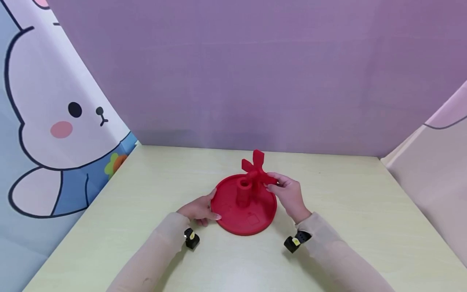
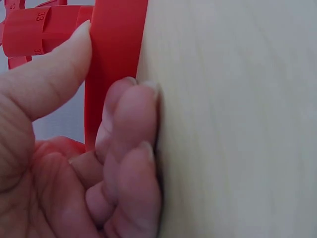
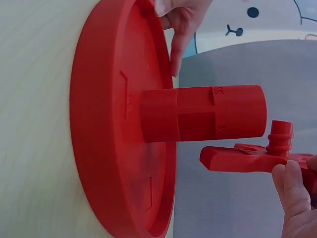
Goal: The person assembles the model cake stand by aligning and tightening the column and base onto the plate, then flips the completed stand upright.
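Observation:
A round red base (image 1: 233, 221) with a raised rim lies on the table, and a hollow red post (image 3: 208, 113) with embossed numbers rises from its middle. My left hand (image 1: 200, 209) grips the rim at the left, thumb over the edge (image 2: 114, 49) and the other fingers curled against its outer side. My right hand (image 1: 290, 194) pinches one arm of a red propeller-like piece (image 1: 258, 160) with several blades. In the right wrist view this piece (image 3: 247, 159) hangs beside the post's top, apart from it, its short ribbed peg (image 3: 281, 138) showing.
The pale wooden table (image 1: 346, 194) spreads around the base. A purple cloth backdrop (image 1: 255, 81) rises behind its far edge. At the left hangs a cloth with a cartoon rabbit (image 1: 62, 101). Each wrist wears a small black camera (image 1: 191, 238).

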A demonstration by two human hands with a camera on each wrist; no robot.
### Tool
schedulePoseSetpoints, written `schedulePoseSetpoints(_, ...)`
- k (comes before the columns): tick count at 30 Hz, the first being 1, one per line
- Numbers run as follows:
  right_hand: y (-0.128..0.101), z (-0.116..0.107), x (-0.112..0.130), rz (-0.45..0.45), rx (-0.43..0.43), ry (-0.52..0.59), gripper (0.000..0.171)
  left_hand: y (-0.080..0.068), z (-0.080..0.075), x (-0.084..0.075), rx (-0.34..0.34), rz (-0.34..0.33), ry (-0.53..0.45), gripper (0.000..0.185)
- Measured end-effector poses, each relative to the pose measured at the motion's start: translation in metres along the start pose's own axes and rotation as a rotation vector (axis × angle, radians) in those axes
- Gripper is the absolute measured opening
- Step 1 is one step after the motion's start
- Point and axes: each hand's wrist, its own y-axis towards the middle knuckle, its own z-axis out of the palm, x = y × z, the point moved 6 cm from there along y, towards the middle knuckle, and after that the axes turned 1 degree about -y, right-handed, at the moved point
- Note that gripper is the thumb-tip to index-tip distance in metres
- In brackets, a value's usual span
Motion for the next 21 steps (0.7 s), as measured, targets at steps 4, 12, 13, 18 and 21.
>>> schedulePoseSetpoints(4, 0.001, 0.000, 0.000, -0.023, 0.000, -0.031, 0.033, 0.002, 0.003, -0.003, 0.000, 0.002, -0.006, 0.100)
schedulePoseSetpoints(12, 0.000, 0.005, 0.003, -0.043, -0.029, -0.092, 0.030, 0.001, 0.004, -0.004, -0.011, 0.003, -0.015, 0.100)
schedulePoseSetpoints(13, 0.000, 0.006, 0.004, -0.058, -0.029, -0.100, 0.030, 0.001, 0.004, -0.004, -0.012, 0.003, -0.013, 0.100)
schedulePoseSetpoints(18, -0.002, 0.008, 0.011, -0.144, -0.011, -0.148, 0.024, 0.002, 0.005, -0.003, -0.012, -0.001, -0.001, 0.100)
schedulePoseSetpoints(21, -0.003, 0.008, 0.013, -0.182, 0.000, -0.154, 0.022, 0.003, 0.006, -0.003, -0.013, 0.002, 0.006, 0.099)
